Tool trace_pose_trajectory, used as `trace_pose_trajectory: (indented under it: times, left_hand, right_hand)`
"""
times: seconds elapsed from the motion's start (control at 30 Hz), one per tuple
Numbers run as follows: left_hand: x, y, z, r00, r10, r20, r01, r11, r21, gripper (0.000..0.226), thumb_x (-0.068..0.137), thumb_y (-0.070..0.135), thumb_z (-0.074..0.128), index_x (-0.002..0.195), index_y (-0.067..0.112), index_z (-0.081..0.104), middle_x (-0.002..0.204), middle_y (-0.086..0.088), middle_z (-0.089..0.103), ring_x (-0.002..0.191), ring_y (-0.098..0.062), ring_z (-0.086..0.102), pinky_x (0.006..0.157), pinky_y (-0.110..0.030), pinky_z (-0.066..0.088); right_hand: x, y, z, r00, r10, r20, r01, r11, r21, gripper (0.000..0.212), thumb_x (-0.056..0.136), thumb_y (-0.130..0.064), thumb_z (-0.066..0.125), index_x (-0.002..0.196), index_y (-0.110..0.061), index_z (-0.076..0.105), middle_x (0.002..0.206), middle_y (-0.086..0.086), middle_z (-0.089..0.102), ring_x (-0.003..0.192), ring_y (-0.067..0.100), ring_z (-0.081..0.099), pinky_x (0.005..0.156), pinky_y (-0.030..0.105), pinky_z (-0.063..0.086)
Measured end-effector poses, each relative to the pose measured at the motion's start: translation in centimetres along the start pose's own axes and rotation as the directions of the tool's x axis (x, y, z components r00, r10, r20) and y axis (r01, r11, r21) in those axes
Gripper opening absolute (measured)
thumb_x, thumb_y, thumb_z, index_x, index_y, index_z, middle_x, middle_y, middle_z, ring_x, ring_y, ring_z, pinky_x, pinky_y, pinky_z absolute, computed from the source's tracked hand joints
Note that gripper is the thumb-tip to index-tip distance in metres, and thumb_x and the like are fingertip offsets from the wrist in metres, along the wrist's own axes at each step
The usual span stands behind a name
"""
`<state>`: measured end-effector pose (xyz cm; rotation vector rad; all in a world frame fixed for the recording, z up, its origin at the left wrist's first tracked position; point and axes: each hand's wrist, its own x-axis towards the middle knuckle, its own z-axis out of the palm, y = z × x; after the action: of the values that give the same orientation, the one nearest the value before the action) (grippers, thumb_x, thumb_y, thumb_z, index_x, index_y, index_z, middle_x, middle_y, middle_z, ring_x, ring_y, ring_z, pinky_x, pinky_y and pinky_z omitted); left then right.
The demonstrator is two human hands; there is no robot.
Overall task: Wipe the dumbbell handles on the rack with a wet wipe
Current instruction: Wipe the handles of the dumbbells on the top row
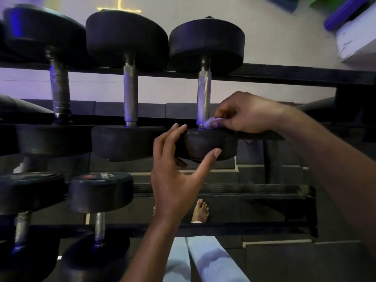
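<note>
Dumbbell heads (206, 42): matte black, upper and lower rows alike; one lower head carries a small red mark (89, 176) on its face.
Handles (204, 94): silver-grey metal with fine cross-hatched knurling; leftmost handle (59, 88) banded with rings, tinged blue-violet by the light.
Rack rails (284, 75): black.
Wet wipe (211, 123): white, washed pale lilac.
Wall (274, 43): off-white, with a thin yellow line (119, 9) near the top.
Floor mats (274, 255): dark grey with pale seams.
Trousers (211, 261): light blue.
Roll (343, 14), top right: purple, beside a green patch (325, 1).
Box (358, 37): white.
</note>
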<state>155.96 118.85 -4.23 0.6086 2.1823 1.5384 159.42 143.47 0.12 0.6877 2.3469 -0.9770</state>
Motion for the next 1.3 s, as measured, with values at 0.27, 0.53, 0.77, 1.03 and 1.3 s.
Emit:
trace_pose_trajectory:
  times: [0.27,0.53,0.77,1.03,1.3]
  left_hand:
    - [0.5,-0.3,-0.2,0.999,0.038,0.022,-0.039,0.999,0.019,0.075,0.081,0.050,0.095,0.145,0.028,0.062,0.145,0.009,0.052,0.121,-0.015,0.064,0.077,-0.022,0.058]
    - [0.7,-0.6,-0.7,0.997,0.052,0.049,-0.053,0.998,0.036,0.074,0.082,0.057,0.092,0.144,0.032,0.061,0.142,0.011,0.050,0.122,-0.014,0.063,0.083,-0.040,0.064]
    - [0.8,-0.6,-0.7,0.997,0.057,0.058,-0.059,0.998,0.031,0.075,0.082,0.054,0.093,0.145,0.031,0.060,0.141,0.011,0.049,0.123,-0.011,0.062,0.083,-0.035,0.064]
    - [0.8,-0.5,-0.8,0.997,0.053,0.056,-0.055,0.998,0.034,0.075,0.081,0.057,0.093,0.144,0.032,0.061,0.141,0.011,0.050,0.118,-0.015,0.064,0.082,-0.041,0.065]
    - [0.9,-0.8,-0.6,0.996,0.064,0.061,-0.066,0.997,0.029,0.077,0.078,0.062,0.090,0.144,0.034,0.060,0.140,0.014,0.049,0.108,-0.010,0.064,0.071,-0.013,0.052]
  right_hand:
    - [3.4,0.6,1.8,0.998,0.051,-0.041,-0.055,0.993,-0.102,0.015,0.096,-0.035,0.069,0.095,-0.022,0.077,0.093,-0.003,0.075,0.091,0.019,0.069,0.084,0.040,0.057]
    - [-0.6,1.4,1.8,0.992,0.023,-0.124,0.004,0.977,0.214,0.026,0.094,-0.054,0.072,0.093,-0.028,0.077,0.079,-0.014,0.073,0.066,-0.004,0.063,0.050,0.014,0.046]
    - [-0.3,-0.3,2.6,0.968,0.003,-0.252,0.059,0.969,0.238,0.030,0.085,-0.062,0.079,0.097,-0.034,0.074,0.097,-0.016,0.076,0.091,-0.001,0.071,0.085,0.029,0.059]
    - [0.6,-1.1,1.8,0.969,-0.023,-0.246,0.030,0.999,0.027,0.025,0.079,-0.059,0.085,0.090,-0.040,0.074,0.088,-0.014,0.074,0.082,0.003,0.070,0.076,0.033,0.060]
    - [2.8,-0.8,1.9,0.665,-0.111,-0.738,0.192,0.981,0.025,0.031,0.091,-0.055,0.074,0.097,-0.024,0.076,0.077,-0.009,0.074,0.067,0.010,0.069,0.068,0.037,0.057]
